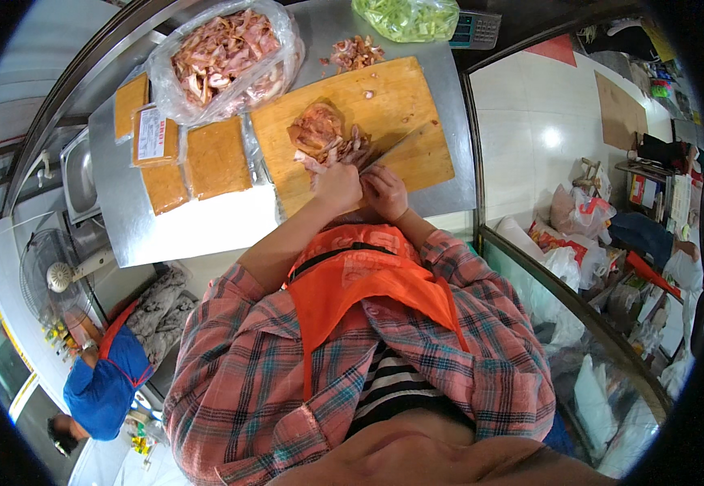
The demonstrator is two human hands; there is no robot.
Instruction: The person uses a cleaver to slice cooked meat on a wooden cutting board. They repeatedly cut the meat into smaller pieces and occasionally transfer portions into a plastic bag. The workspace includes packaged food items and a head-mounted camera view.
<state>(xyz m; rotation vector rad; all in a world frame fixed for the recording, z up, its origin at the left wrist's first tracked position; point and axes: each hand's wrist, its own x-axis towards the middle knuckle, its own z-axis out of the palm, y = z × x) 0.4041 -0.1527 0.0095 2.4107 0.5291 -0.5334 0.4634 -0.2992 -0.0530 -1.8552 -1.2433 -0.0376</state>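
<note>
On the wooden cutting board [400,91], my left hand [338,187] is closed around the near end of a knife [397,144]; the handle is hidden. Its blade slants away to the right over the board. My right hand [383,192] is beside the blade, fingers curled on a small piece of meat mostly hidden beneath them. Cut strips of meat [352,146] lie left of the blade, against a larger browned piece of meat [317,127]. A small heap of meat pieces [357,53] is beyond the board's far edge.
On the metal table [130,234], a clear bag of sliced meat [227,54] and flat brown vacuum packs [218,158] are left of the board. A bag of cut green vegetables [410,18] and a scale [476,30] are at the back. Another person [106,376] is at far left.
</note>
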